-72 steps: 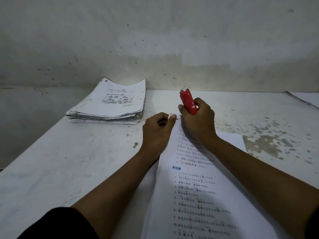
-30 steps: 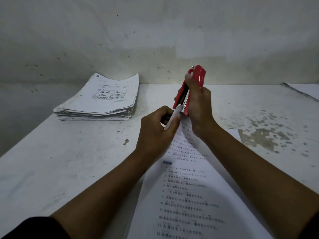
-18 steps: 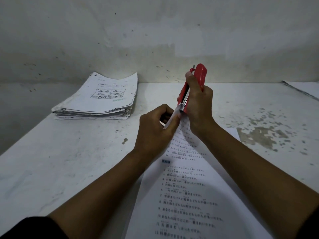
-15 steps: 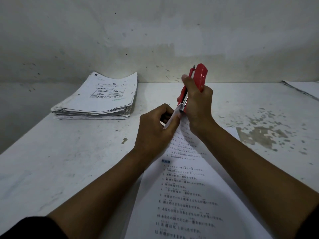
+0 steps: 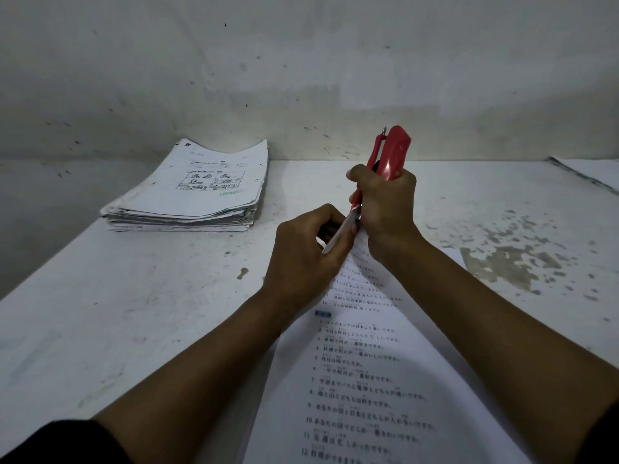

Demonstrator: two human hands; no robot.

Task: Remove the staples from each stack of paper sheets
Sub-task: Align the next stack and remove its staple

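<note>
A stapled set of printed sheets [image 5: 361, 390] lies in front of me on the white table, its far corner lifted. My left hand [image 5: 303, 256] pinches that raised corner between thumb and fingers. My right hand [image 5: 385, 204] grips a red stapler [image 5: 390, 152] held nearly upright, its lower end pressed against the pinched corner. The staple itself is hidden between the hands.
A thick pile of printed papers [image 5: 191, 192] sits at the back left of the table [image 5: 134, 296], close to the wall. More paper edges [image 5: 589, 172] show at the far right. The tabletop on the right has worn, flaking patches [image 5: 509, 259].
The right hand swung the red stapler from lying low beside the corner to nearly upright against it. The left hand raised the paper corner and keeps pinching it. Over the last half second little moved.
</note>
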